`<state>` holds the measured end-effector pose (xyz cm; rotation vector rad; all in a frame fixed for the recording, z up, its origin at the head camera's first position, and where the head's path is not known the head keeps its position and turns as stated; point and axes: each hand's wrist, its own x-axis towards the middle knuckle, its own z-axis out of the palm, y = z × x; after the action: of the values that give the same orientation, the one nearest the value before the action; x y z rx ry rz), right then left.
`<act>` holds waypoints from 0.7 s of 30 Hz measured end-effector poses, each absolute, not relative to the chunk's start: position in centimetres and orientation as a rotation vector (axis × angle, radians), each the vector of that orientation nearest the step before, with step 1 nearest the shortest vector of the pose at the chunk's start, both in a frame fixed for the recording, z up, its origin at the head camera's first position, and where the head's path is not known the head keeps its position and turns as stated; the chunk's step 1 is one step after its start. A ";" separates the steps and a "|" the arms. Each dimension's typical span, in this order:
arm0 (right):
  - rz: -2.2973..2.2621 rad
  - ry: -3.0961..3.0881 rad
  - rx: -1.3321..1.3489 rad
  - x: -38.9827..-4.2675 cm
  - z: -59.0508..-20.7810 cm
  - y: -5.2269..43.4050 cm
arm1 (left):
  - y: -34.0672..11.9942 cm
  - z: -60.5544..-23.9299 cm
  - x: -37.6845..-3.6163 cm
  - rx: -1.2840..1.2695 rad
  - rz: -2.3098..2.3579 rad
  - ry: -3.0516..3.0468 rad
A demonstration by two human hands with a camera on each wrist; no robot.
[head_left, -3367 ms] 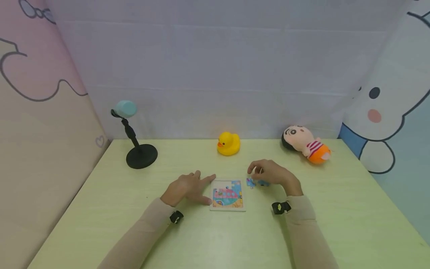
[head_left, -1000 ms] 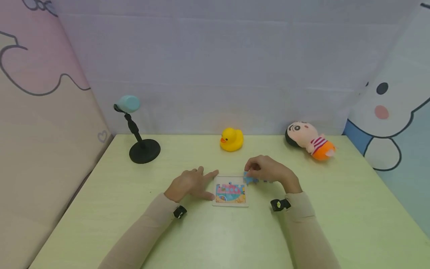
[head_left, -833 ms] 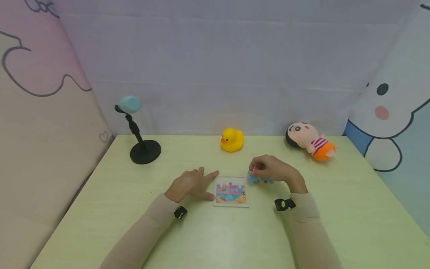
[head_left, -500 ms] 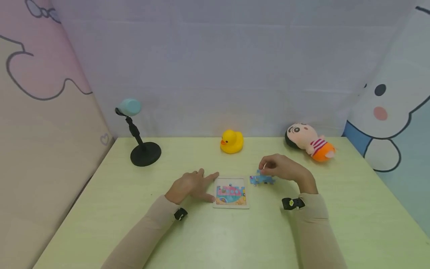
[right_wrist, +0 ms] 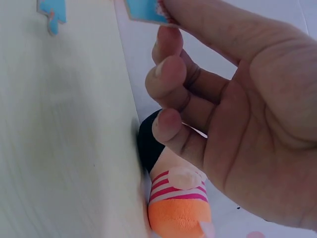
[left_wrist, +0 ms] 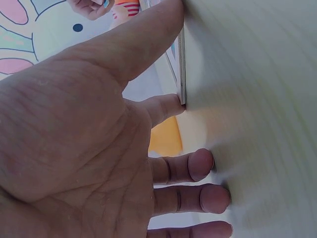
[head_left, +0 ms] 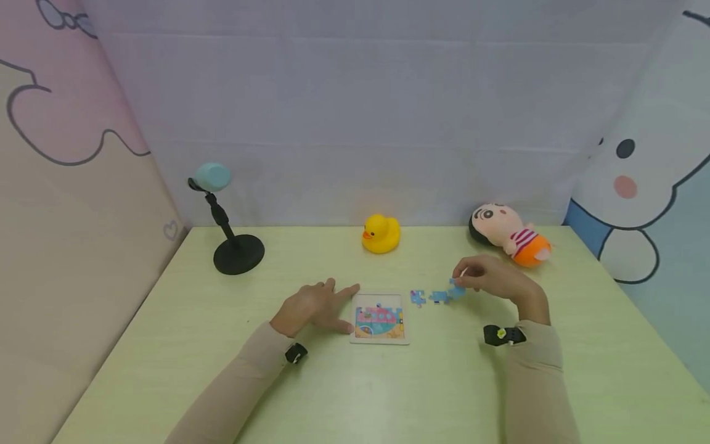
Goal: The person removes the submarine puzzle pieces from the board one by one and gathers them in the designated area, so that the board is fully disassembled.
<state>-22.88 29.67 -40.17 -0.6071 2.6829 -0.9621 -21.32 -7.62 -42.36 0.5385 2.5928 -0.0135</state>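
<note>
A small puzzle tray with a white rim lies on the table; a pink and teal picture fills its lower part and its top strip is bare. My left hand is spread at the tray's left side, thumb and index finger against its edge. To the right, my right hand pinches a blue jigsaw piece between thumb and index finger, raised above the table in the right wrist view. Two loose jigsaw pieces, one blue and pink and one blue, lie between tray and right hand.
Along the back edge sit a yellow rubber duck and a plush doll lying on its side. A black stand with a light-blue head stands at the back left. Cartoon-printed walls flank the table.
The tray's top right part held a blue piece 3.4 seconds ago and is bare now. My right hand has carried a piece rightward, past the loose pieces. My left hand stays at the tray.
</note>
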 end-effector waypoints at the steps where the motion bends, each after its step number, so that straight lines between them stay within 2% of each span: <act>1: -0.971 2.683 -0.603 -22.8 -40.2 29.9 | -7.6 -42.4 -21.3 0.541 -0.013 2.592; 21: -1.014 2.575 -0.509 -23.1 -42.2 31.8 | -7.7 -42.6 -21.4 0.651 -0.051 2.621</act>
<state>-23.11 31.80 -42.18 -0.5090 2.5746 -1.0136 -21.42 -7.71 -42.60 0.6509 2.6213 -0.0514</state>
